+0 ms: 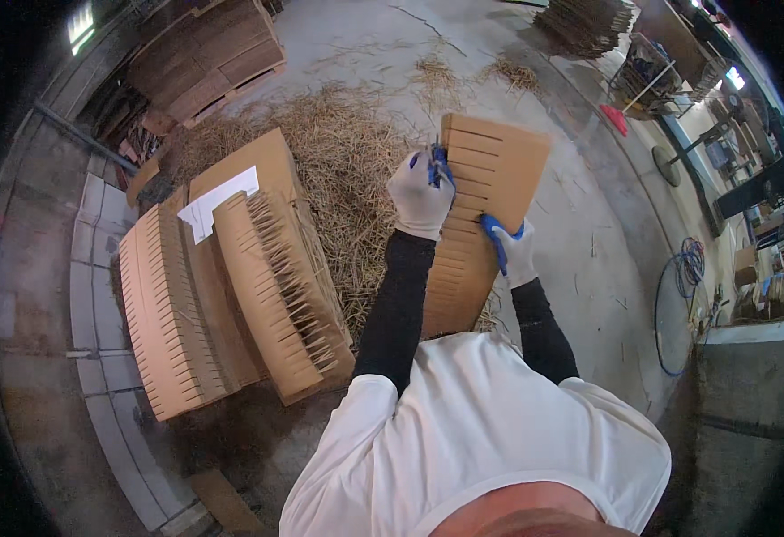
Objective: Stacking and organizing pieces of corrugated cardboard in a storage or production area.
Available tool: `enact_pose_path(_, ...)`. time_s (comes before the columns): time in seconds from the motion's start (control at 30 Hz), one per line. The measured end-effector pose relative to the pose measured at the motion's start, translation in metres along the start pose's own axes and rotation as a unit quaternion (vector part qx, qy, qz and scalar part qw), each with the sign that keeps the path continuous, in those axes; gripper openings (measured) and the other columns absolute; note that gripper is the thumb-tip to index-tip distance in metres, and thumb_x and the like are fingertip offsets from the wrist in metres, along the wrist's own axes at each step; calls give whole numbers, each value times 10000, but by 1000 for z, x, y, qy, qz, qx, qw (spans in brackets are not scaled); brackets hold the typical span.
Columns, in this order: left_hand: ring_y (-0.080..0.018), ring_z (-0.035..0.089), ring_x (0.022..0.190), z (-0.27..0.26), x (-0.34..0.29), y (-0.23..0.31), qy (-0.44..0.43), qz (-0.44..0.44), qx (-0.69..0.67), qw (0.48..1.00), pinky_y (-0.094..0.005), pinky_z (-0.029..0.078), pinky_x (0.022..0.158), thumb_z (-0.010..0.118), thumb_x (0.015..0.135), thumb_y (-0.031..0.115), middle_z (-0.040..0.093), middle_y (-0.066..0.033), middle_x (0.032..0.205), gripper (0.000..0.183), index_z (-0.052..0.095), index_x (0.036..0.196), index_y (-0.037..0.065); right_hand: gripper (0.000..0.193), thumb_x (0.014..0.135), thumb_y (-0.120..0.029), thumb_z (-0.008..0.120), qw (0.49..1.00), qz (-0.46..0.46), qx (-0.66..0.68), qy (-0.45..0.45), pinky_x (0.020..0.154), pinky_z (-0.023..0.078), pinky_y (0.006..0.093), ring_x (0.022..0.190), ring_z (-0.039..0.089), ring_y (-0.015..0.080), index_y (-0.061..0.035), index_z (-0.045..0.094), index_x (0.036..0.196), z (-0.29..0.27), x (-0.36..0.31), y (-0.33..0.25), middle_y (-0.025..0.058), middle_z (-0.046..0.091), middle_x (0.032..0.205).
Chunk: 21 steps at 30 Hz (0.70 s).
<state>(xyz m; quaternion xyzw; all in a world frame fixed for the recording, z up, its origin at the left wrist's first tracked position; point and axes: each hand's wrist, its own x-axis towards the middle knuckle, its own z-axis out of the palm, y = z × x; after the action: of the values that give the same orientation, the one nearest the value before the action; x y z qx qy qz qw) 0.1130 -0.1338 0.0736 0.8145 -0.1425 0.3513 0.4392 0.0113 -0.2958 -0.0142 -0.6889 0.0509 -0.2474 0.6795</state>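
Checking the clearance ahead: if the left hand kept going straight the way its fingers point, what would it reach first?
Probably the straw pile on the floor beyond the slotted cardboard sheet that the left hand grips; depth is hard to judge here.

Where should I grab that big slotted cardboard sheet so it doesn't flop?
Probably by its two long edges, one hand from each side. The slotted cardboard sheet is long and thin, with cuts running in from the left edge, so one end alone would likely bend. The left hand grips the slotted edge higher up, and the right hand grips the plain edge lower.
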Motion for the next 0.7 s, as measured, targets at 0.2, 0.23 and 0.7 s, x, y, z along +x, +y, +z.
enact_pose_path(0.2,-136,598,599,15,10,-47,117,-414,-530,731,-277,495,542,573,910,189,629,-58,732,208,624,860,-6,348,753,-64,673,981,62,182,37,791,508,299,874,628,175,50,580,1069,-9,0,-3,109,645,1007)
enact_pose_path(0.23,-129,595,602,15,9,-48,98,-390,-507,762,-275,493,540,579,908,199,628,-57,728,216,622,884,-11,350,758,-64,668,979,57,193,37,794,512,302,881,630,182,50,574,1076,-14,4,3,113,644,1012)
enact_pose_path(0.7,-94,562,688,22,-28,-3,-192,-320,-404,835,-257,462,646,531,940,218,637,-22,820,280,626,1016,-34,376,734,-40,706,981,90,170,-15,811,519,297,913,633,176,39,582,1080,-19,13,-3,113,658,991)
